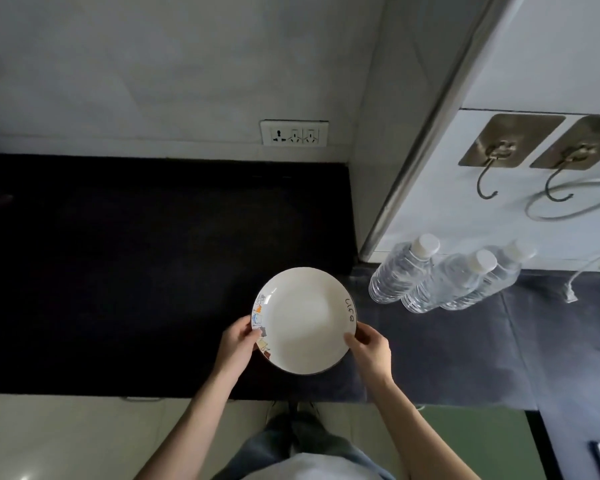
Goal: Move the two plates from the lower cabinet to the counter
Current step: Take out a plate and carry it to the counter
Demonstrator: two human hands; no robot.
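Observation:
A white plate with the word "Life" on its right rim and small coloured pictures on its left rim is over the black counter, near the front edge. My left hand grips its left rim and my right hand grips its right rim. I cannot tell whether the plate rests on the counter or hangs just above it. Only one plate is in view, and the lower cabinet is out of sight.
Three clear water bottles with white caps stand just right of the plate on a grey-blue surface. A wall socket sits behind the counter. Two metal hooks hang on the white panel at right.

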